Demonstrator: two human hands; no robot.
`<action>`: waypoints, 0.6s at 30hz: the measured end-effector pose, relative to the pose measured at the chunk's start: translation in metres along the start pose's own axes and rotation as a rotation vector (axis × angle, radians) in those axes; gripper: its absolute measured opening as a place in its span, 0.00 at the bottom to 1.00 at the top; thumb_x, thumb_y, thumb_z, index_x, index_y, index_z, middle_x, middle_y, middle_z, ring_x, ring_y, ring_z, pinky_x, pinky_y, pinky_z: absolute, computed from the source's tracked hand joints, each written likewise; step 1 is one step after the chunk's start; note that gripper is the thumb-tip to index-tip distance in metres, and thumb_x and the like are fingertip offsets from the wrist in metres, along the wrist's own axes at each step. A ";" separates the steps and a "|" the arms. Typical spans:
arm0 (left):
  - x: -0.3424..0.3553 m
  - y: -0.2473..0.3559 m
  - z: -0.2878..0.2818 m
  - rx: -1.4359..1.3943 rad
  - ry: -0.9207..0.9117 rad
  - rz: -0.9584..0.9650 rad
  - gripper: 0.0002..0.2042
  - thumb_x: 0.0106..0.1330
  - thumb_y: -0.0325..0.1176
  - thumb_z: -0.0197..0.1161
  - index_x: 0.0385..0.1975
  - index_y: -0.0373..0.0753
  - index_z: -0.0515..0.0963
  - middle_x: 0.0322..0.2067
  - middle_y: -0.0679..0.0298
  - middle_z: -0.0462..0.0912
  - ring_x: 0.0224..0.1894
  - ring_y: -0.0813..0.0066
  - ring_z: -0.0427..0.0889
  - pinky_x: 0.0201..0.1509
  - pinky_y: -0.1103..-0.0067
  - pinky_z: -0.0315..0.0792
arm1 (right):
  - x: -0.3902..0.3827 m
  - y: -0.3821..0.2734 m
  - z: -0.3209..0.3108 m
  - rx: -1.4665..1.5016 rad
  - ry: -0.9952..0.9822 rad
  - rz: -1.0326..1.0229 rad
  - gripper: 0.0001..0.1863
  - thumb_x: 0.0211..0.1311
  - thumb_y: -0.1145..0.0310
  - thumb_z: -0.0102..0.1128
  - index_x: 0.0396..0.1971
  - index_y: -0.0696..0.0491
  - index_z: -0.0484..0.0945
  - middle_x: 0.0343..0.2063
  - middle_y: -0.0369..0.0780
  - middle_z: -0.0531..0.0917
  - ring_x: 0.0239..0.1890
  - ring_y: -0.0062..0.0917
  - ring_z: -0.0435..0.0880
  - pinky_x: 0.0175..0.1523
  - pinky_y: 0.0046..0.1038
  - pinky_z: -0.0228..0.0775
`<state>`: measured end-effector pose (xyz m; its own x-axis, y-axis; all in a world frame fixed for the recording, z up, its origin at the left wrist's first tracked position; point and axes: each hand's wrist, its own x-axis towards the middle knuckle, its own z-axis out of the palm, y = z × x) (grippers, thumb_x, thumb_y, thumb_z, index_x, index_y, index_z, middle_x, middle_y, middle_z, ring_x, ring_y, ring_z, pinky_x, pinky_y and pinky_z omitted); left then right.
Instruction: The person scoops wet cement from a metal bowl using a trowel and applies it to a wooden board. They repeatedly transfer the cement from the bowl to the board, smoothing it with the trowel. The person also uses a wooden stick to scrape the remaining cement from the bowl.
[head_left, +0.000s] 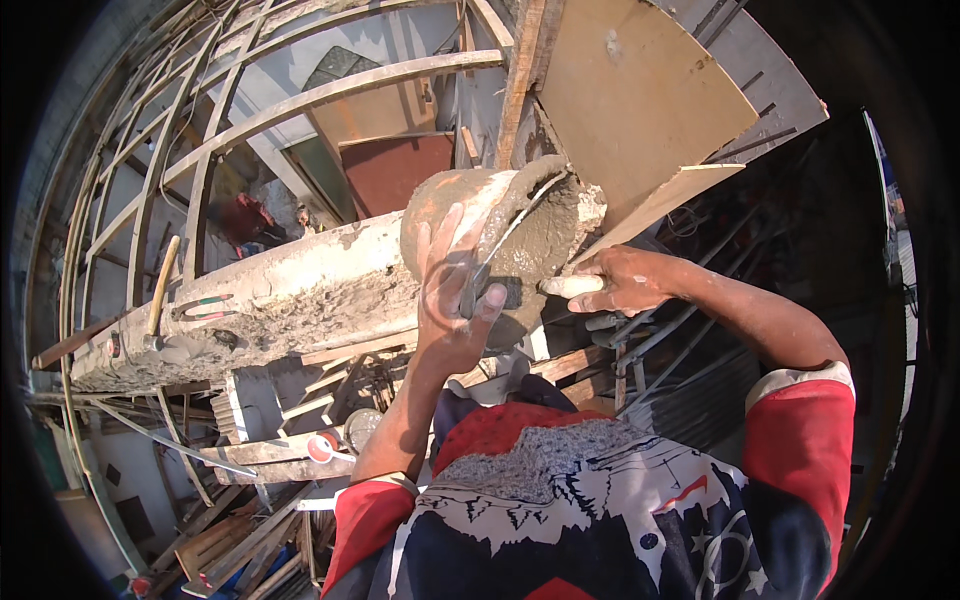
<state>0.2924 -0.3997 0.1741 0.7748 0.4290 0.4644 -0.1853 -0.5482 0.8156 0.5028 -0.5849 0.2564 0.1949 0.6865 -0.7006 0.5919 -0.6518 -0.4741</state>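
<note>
My left hand (455, 290) grips a round, mortar-smeared container (432, 208), tilted on its side over a rough concrete beam (340, 265). Wet grey mortar (530, 235) shows at its mouth, with a thin metal strip or wire across it. My right hand (625, 280) grips a tool by its pale handle (565, 287), pointed into the mortar; the tool's head is mostly hidden. Farther left on the beam lie a wooden-handled hammer (160, 280) and pliers (205, 310) with green-and-red grips.
A timber lattice (270, 105) spans the upper left. Large tan boards (650, 100) lean at the upper right beside an upright wooden post (515, 100). Below the beam are loose planks (260, 470), metal bars and corrugated sheeting (680, 400), with a drop to cluttered lower levels.
</note>
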 end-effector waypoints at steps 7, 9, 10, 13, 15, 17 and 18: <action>-0.001 -0.032 -0.014 -0.113 0.244 -0.213 0.26 0.78 0.51 0.53 0.62 0.32 0.74 0.51 0.59 0.77 0.52 0.71 0.72 0.60 0.74 0.64 | 0.008 0.009 0.065 0.703 -0.069 -0.214 0.19 0.77 0.51 0.59 0.45 0.55 0.80 0.22 0.29 0.73 0.20 0.12 0.72 0.24 0.21 0.66; -0.009 -0.048 -0.021 -0.217 0.293 -0.371 0.23 0.79 0.49 0.53 0.56 0.32 0.76 0.41 0.66 0.78 0.43 0.78 0.70 0.52 0.78 0.66 | -0.002 0.006 0.060 0.700 -0.058 -0.187 0.20 0.77 0.49 0.59 0.43 0.54 0.78 0.22 0.29 0.73 0.20 0.12 0.73 0.24 0.21 0.67; -0.011 -0.057 -0.023 -0.281 0.308 -0.437 0.22 0.80 0.48 0.52 0.53 0.32 0.77 0.38 0.68 0.76 0.40 0.80 0.68 0.49 0.79 0.65 | -0.010 0.001 0.054 0.697 -0.043 -0.167 0.20 0.77 0.48 0.59 0.42 0.53 0.78 0.22 0.30 0.73 0.20 0.12 0.73 0.24 0.21 0.67; 0.002 -0.047 -0.022 -0.478 0.477 -0.377 0.18 0.82 0.45 0.50 0.49 0.34 0.74 0.33 0.73 0.66 0.37 0.84 0.64 0.45 0.81 0.62 | -0.032 -0.010 0.032 0.822 -0.052 -0.133 0.24 0.77 0.48 0.58 0.51 0.57 0.77 0.22 0.31 0.74 0.19 0.13 0.73 0.22 0.19 0.65; 0.007 -0.052 -0.018 -0.578 0.571 -0.349 0.18 0.82 0.47 0.50 0.47 0.35 0.74 0.33 0.74 0.65 0.37 0.86 0.63 0.44 0.82 0.60 | -0.055 -0.024 0.008 0.912 0.002 -0.161 0.27 0.76 0.45 0.57 0.51 0.59 0.77 0.22 0.32 0.74 0.18 0.14 0.72 0.22 0.19 0.65; 0.001 -0.063 -0.018 -0.568 0.571 -0.403 0.24 0.82 0.50 0.50 0.57 0.32 0.72 0.49 0.65 0.72 0.51 0.79 0.70 0.60 0.78 0.63 | -0.082 -0.040 -0.018 1.032 0.077 -0.205 0.27 0.79 0.44 0.50 0.48 0.58 0.75 0.22 0.33 0.73 0.16 0.16 0.72 0.23 0.20 0.67; -0.003 -0.069 -0.019 -0.560 0.571 -0.433 0.27 0.81 0.52 0.50 0.61 0.30 0.71 0.56 0.60 0.76 0.58 0.76 0.74 0.69 0.76 0.64 | -0.093 -0.045 -0.033 1.022 0.171 -0.244 0.26 0.79 0.45 0.48 0.49 0.58 0.75 0.24 0.34 0.74 0.16 0.16 0.73 0.22 0.20 0.66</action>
<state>0.2913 -0.3493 0.1235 0.4552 0.8886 0.0569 -0.3300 0.1090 0.9377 0.4839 -0.6092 0.3608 0.3134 0.8198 -0.4793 -0.2921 -0.3971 -0.8701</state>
